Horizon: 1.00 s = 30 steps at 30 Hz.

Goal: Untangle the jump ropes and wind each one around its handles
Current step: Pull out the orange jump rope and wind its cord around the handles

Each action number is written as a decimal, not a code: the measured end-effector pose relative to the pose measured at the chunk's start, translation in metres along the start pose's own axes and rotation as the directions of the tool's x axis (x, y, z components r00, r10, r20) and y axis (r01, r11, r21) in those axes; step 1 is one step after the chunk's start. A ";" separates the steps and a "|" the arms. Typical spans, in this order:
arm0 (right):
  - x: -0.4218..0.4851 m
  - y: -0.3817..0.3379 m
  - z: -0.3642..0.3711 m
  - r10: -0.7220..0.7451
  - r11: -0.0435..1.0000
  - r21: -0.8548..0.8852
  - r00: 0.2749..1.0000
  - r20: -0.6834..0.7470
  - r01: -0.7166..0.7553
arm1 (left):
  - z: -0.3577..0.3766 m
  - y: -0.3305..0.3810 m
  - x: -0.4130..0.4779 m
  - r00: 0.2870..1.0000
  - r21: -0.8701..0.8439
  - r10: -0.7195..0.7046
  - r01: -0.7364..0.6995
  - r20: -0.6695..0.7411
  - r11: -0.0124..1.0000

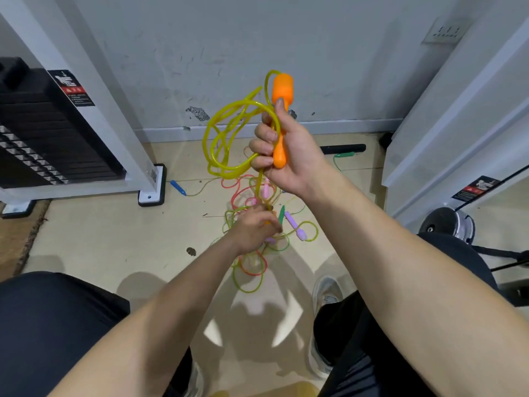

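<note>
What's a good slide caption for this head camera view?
Right hand grips an orange plastic jump-rope handle with yellow cord loops; left hand reaches the coloured tangle on the floor.

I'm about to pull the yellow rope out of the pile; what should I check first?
1. Right hand grips the orange handle: ok.
2. Yellow rope loops gathered at that hand: ok.
3. Yellow rope clear of the floor tangle: not ok, it runs down into it.
4. Left hand holding a strand: cannot tell, blurred.
5. Purple handle clear of the yellow strand: cannot tell.
</note>
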State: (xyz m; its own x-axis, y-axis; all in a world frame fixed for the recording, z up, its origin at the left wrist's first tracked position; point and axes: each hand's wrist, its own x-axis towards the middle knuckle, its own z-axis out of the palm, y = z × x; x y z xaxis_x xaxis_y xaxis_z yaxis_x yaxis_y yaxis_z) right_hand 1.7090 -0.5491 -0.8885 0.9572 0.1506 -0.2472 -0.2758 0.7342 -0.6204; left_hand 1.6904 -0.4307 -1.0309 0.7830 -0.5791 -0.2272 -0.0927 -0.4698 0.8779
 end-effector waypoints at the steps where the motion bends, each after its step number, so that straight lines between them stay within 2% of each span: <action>1: 0.000 -0.004 0.000 -0.015 1.000 0.009 1.000 -0.006 0.015 | 0.000 -0.002 0.000 0.999 0.014 -0.034 0.034 -0.013 0.999; 4: 0.000 -0.015 -0.007 -0.090 0.996 -0.014 0.994 -0.064 0.090 | -0.009 -0.012 -0.007 0.989 -0.105 -0.150 0.149 -0.008 0.983; 7: 0.002 -0.021 -0.025 -0.242 0.956 -0.216 0.951 -0.192 0.199 | -0.023 -0.019 -0.015 0.956 -0.286 -0.290 0.265 -0.046 0.921; 9: 0.003 -0.019 -0.040 -0.377 0.863 -0.449 0.887 -0.265 0.232 | -0.036 -0.022 -0.018 0.927 -0.411 -0.373 0.321 -0.050 0.853; 12: 0.002 -0.002 -0.066 -0.529 0.645 -0.744 0.804 -0.271 0.173 | -0.053 -0.011 -0.018 0.926 -0.550 -0.375 0.293 -0.039 0.782; 13: 0.001 0.007 -0.075 -0.540 0.581 -0.802 0.802 -0.256 0.135 | -0.056 -0.004 -0.017 0.935 -0.610 -0.355 0.274 -0.011 0.743; 15: -0.003 0.026 -0.091 -0.490 0.534 -0.844 0.830 -0.265 0.046 | -0.062 0.012 -0.016 0.951 -0.723 -0.305 0.242 0.045 0.647; 19: -0.018 0.063 -0.097 -0.310 0.656 -0.755 0.913 -0.266 0.003 | -0.071 0.040 -0.010 0.959 -0.904 -0.263 0.204 0.107 0.375; 23: -0.025 0.086 -0.087 -0.086 0.851 -0.522 0.965 -0.248 -0.058 | -0.071 0.050 -0.004 0.950 -0.988 -0.300 0.120 0.088 0.092; 27: -0.029 0.096 -0.066 0.026 0.864 -0.494 0.989 -0.148 -0.097 | -0.071 0.057 -0.003 0.918 -0.988 -0.396 -0.034 0.029 -0.153; 30: -0.031 0.101 -0.051 0.061 0.898 -0.429 0.993 -0.103 -0.100 | -0.075 0.059 -0.001 0.879 -0.955 -0.475 -0.174 -0.040 -0.242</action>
State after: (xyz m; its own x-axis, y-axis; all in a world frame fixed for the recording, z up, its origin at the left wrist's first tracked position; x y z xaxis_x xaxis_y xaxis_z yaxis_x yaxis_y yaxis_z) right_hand 1.6471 -0.5134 -0.9821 0.9243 0.1264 -0.3600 -0.3809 0.3602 -0.8516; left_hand 1.7307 -0.4081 -0.9469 0.7571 -0.2596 -0.5996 0.4734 0.8504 0.2295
